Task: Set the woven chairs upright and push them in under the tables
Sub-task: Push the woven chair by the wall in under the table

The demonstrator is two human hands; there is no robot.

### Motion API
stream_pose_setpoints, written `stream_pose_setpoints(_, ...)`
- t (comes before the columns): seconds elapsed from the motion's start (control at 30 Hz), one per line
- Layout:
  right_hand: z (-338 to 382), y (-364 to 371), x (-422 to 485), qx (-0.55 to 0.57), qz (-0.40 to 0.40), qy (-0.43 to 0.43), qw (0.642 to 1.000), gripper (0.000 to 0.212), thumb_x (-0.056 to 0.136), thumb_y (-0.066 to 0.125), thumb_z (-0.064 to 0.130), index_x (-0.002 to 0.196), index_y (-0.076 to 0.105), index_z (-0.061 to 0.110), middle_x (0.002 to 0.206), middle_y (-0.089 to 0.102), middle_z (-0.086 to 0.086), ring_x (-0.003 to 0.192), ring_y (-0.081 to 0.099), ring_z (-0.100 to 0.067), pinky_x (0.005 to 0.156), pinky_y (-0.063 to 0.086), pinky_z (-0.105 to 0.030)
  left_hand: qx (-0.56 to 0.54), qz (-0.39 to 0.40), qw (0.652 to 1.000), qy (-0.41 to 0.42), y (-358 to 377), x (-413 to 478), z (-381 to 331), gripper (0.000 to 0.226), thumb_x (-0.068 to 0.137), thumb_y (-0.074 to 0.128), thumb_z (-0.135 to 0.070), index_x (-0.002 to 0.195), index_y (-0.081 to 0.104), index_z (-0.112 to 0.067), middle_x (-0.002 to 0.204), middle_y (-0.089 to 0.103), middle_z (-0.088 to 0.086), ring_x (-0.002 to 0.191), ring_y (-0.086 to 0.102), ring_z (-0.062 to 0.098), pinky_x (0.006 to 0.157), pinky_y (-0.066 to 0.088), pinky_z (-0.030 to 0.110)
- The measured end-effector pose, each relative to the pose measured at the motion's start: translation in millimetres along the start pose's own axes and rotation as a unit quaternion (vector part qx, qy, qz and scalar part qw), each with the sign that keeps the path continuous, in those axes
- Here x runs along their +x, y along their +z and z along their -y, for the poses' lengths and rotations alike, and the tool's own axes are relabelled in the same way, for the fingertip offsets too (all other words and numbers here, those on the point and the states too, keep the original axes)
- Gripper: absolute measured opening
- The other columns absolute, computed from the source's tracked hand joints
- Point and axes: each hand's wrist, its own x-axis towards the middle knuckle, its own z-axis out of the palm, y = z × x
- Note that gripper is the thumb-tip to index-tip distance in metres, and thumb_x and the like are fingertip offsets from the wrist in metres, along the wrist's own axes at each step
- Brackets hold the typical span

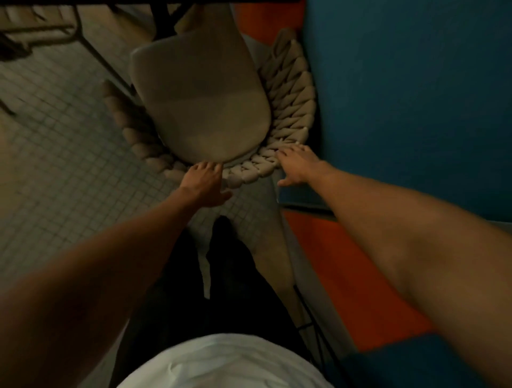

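Upright chair being pushed in under the tabletop.

The beige chair with a thick braided-rope back rim (291,110) and a smooth grey seat cushion (199,105) stands upright at the centre of view, its front reaching toward the dark tabletop edge (171,2) at 12 o'clock. The left hand (205,184) rests flat on the rim at 6 o'clock, fingers spread, its grip open and closed on nothing; the right hand (297,164), at 5 o'clock, likewise lies open-palmed on the braid. The step in hand looks like the push-in; next calls for an even forward shove, keeping clear of the blue wall panel (415,97) at 3 o'clock. Pale small-tiled floor (55,166) lies at 9 o'clock. No containers show.
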Motion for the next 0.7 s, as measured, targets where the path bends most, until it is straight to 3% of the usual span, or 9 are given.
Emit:
stream_pose_setpoints(0.2,-8,36,41,-0.034,-0.022,-0.011,0.999,0.075,0.097,0.058,0.060,0.157,0.036,0.018,0.161,0.041,-0.013,0.149,0.034,-0.034,0.123,0.022,-0.054,0.017,0.025,1.000,-0.007,38,9,2,0.064,0.094,0.057,-0.052,0.145,0.042,-0.017,0.145,0.055,0.011,0.132,0.051,0.034,0.108,0.038,0.046)
stream_pose_setpoints(0.33,7,57,52,-0.048,-0.064,0.002,0.997,0.057,0.104,0.052,0.052,0.149,0.047,0.018,0.151,0.047,-0.017,0.143,0.037,-0.038,0.119,0.028,-0.049,0.021,-0.033,0.999,-0.016,54,2,9,0.048,0.098,0.057,-0.035,0.143,0.044,-0.024,0.137,0.061,0.006,0.125,0.054,0.032,0.100,0.038,0.042)
stream_pose_setpoints(0.57,27,57,44,-0.012,-0.066,0.006,0.998,0.051,0.101,0.054,0.057,0.141,0.053,0.025,0.147,0.048,-0.011,0.137,0.043,-0.033,0.116,0.030,-0.052,0.046,-0.029,0.999,-0.003,52,-14,27,0.050,0.093,0.061,-0.034,0.141,0.046,-0.026,0.128,0.066,0.002,0.119,0.057,0.031,0.095,0.042,0.044)
stream_pose_setpoints(0.7,52,67,32,0.018,-0.061,-0.017,0.998,0.058,0.102,0.049,0.060,0.152,0.041,0.033,0.150,0.043,-0.012,0.137,0.042,-0.035,0.118,0.027,-0.055,0.066,-0.019,0.998,0.006,50,-29,49,0.054,0.088,0.066,-0.033,0.140,0.051,-0.029,0.127,0.068,-0.001,0.120,0.059,0.028,0.100,0.042,0.044)
